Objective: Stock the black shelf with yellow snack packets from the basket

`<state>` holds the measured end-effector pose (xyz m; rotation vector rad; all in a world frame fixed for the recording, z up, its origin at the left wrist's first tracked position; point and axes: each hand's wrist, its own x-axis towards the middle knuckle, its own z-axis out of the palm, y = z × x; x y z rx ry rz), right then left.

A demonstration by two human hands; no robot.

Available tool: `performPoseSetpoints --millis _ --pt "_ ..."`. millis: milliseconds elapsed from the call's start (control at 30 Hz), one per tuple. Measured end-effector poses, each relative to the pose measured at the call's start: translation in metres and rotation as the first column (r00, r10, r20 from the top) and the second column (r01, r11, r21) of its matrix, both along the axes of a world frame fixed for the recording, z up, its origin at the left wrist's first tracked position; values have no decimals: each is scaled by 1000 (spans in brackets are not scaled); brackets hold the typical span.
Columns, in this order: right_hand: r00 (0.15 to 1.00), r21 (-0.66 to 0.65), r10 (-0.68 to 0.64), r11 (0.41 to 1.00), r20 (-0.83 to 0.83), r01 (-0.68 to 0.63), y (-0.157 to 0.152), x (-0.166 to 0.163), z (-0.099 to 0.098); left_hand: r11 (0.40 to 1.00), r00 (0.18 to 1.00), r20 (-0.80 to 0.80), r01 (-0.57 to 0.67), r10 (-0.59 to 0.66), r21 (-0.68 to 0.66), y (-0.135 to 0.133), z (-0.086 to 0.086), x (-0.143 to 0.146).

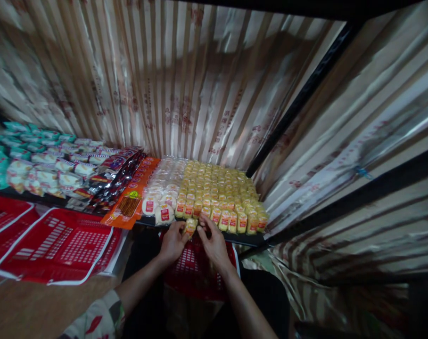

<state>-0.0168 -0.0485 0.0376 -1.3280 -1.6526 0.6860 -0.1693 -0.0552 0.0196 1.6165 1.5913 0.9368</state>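
Between the fingers of my left hand point(173, 241) is a small yellow snack packet point(190, 226) with a red and white label. My right hand point(213, 239) is just to its right, fingers partly curled, close to the front row of yellow packets point(221, 193) on the shelf point(247, 239). Whether its fingertips touch a packet I cannot tell. Rows of the same packets stand tightly packed behind both hands. White round packets with red labels point(165, 213) sit to the left of them. Below my hands, between my legs, is a red basket point(200, 278).
Further left lie an orange packet of brown sticks point(129, 207), dark shiny packets point(117, 172), white packets point(46, 176) and teal packets point(0, 167). Red baskets with white handles point(58, 242) stand below the shelf. Striped sheeting point(185, 94) and a black slanted post point(299, 103) enclose the shelf.
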Motion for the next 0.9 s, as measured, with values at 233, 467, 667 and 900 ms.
performPoseSetpoints --millis 233,467,667,900 --pt "977 37 -121 992 173 117 19 11 -33 989 989 63 -140 137 52 32 4 21" --pt "978 49 -104 994 179 97 27 20 -46 984 986 71 -158 152 87 46 -5 36" --pt "993 81 -61 995 104 53 30 27 -54 983 989 14 -147 147 112 49 -7 43" --pt "998 100 -59 993 18 57 31 29 -61 980 983 -104 -137 153 144 49 -19 49"
